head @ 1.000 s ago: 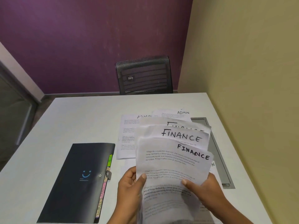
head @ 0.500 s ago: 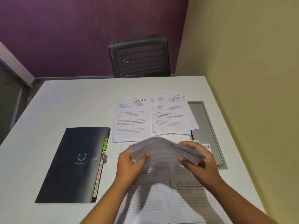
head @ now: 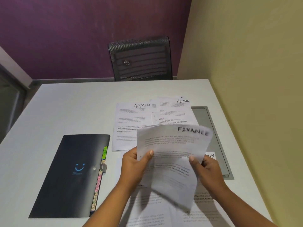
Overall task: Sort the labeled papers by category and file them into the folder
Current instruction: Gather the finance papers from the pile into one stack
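Observation:
I hold a stack of papers marked FINANCE (head: 173, 145) above the table, tilted up toward me and motion-blurred. My left hand (head: 134, 164) grips its left edge with the thumb on top. My right hand (head: 205, 169) grips the right edge. Two sheets marked ADMIN (head: 131, 122) (head: 173, 112) lie flat beyond the stack, overlapping. More printed sheets (head: 147, 208) lie on the table under my forearms. The black folder (head: 70, 174) lies closed at the left, coloured index tabs (head: 98, 185) along its right edge.
A grey cable tray (head: 211, 128) is set into the white table (head: 73, 108) near the yellow wall at right. Another sheet's corner (head: 211, 155) peeks out by my right hand. A black mesh chair (head: 141, 59) stands behind the table's far edge.
The FINANCE sheets were fanned and upright, then dropped flat and edge-on between my hands; now they are gathered into one stack and tipped back up.

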A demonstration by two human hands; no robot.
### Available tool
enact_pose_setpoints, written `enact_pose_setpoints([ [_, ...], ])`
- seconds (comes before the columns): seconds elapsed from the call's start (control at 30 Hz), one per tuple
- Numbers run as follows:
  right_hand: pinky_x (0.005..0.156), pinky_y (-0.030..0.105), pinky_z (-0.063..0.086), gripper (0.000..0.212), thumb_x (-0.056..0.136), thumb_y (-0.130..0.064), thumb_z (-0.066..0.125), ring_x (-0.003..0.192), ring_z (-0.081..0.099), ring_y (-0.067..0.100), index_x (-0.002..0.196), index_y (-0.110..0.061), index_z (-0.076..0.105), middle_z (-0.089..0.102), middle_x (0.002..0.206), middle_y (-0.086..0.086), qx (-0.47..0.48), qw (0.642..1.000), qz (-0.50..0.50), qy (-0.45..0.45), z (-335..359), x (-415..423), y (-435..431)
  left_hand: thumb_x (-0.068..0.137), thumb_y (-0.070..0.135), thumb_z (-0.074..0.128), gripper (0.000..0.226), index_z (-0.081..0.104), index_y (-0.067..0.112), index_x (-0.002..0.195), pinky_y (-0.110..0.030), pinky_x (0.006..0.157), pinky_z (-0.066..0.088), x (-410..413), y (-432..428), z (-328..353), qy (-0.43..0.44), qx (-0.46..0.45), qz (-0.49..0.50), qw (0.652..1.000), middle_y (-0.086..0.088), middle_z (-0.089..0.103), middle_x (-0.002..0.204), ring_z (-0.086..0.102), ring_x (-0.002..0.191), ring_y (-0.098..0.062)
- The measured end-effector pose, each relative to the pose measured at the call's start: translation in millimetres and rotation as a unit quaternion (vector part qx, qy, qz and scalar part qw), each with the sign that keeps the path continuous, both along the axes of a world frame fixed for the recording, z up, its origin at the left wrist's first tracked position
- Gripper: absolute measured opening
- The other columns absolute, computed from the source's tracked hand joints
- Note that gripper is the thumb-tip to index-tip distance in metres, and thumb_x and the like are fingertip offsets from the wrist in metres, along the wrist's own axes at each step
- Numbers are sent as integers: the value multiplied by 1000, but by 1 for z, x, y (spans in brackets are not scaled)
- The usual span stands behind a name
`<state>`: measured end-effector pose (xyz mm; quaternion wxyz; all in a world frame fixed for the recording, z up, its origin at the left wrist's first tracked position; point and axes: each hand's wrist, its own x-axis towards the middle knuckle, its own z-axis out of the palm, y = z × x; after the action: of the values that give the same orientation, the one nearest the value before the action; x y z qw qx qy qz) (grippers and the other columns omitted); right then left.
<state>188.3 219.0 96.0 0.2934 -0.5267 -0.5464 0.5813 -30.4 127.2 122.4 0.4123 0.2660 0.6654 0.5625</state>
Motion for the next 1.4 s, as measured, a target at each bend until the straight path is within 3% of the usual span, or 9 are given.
enact_pose_setpoints([
  [0.17, 84, 57, 58, 21, 97, -25, 60, 91, 74, 36, 106, -11, 71, 78, 98, 13, -90, 990, -86, 61, -6, -11, 22, 94, 14, 64, 15, 72, 11, 106, -23, 62, 58, -5, 6, -3, -77, -70, -85, 991, -3, 79, 94, 76, 83, -18],
  [0.3, 87, 59, 56, 22, 97, -23, 59, 92, 74, 36, 110, -9, 70, 77, 100, 14, -117, 990, -57, 59, -9, -23, 46, 95, 24, 63, 19, 71, 18, 111, -32, 76, 60, -19, 15, -12, -86, -115, -121, 982, -1, 78, 104, 75, 92, -19],
  [0.5, 64, 26, 54, 35, 100, -41, 50, 70, 69, 15, 90, -17, 73, 76, 78, -4, -107, 993, 14, -38, -11, -42, 93, 95, 15, 63, 14, 74, 13, 103, -31, 64, 60, -33, 46, -30, -63, -106, 4, 992, -5, 79, 90, 76, 80, -22],
  [0.6, 66, 36, 54, 31, 98, -41, 54, 77, 67, 25, 92, -16, 72, 76, 91, 7, -120, 989, -41, -72, -25, -49, 127, 94, 16, 65, 14, 74, 15, 105, -38, 73, 62, -44, 56, -43, -71, -95, 69, 990, -4, 79, 94, 76, 86, -23],
  [0.73, 89, 36, 50, 17, 94, -31, 62, 106, 64, 25, 101, -17, 69, 69, 119, 6, -17, 974, -80, -213, -58, -51, 169, 92, 19, 67, 19, 74, 15, 110, -41, 82, 60, -56, 65, -62, -77, -77, 119, 987, -1, 78, 99, 75, 93, -21],
  [0.97, 85, 45, 55, 76, 68, -64, 65, 104, 60, 34, 117, -6, 55, 61, 116, 13, -65, 886, -21, -458, -86, -62, 204, 93, 19, 66, 21, 72, 16, 113, -43, 94, 55, -78, 73, -114, -132, -116, 150, 973, -4, 76, 107, 71, 104, -23],
  [1.1, 91, 46, 50, 85, 66, -65, 74, 112, 56, 35, 122, -6, 48, 57, 116, 12, -38, 840, 1, -541, -88, -67, 201, 94, 12, 64, 16, 69, 15, 108, -31, 85, 53, -85, 72, -135, -167, -136, 163, 963, -6, 74, 105, 69, 100, -22],
  [1.27, 78, 45, 60, 53, 71, -40, 81, 86, 69, 32, 103, -5, 58, 70, 92, 7, -104, 919, -33, -380, -107, -64, 206, 92, 13, 66, 14, 70, 16, 106, -29, 82, 55, -90, 66, -152, -166, -157, 159, 960, -3, 75, 101, 69, 97, -20],
  [1.4, 77, 45, 60, 31, 89, -38, 61, 76, 70, 33, 84, -8, 69, 73, 79, 11, -89, 948, -97, -290, -108, -65, 205, 91, 13, 67, 14, 72, 18, 104, -39, 89, 56, -92, 63, -158, -160, -166, 147, 962, -5, 77, 103, 71, 96, -24],
])
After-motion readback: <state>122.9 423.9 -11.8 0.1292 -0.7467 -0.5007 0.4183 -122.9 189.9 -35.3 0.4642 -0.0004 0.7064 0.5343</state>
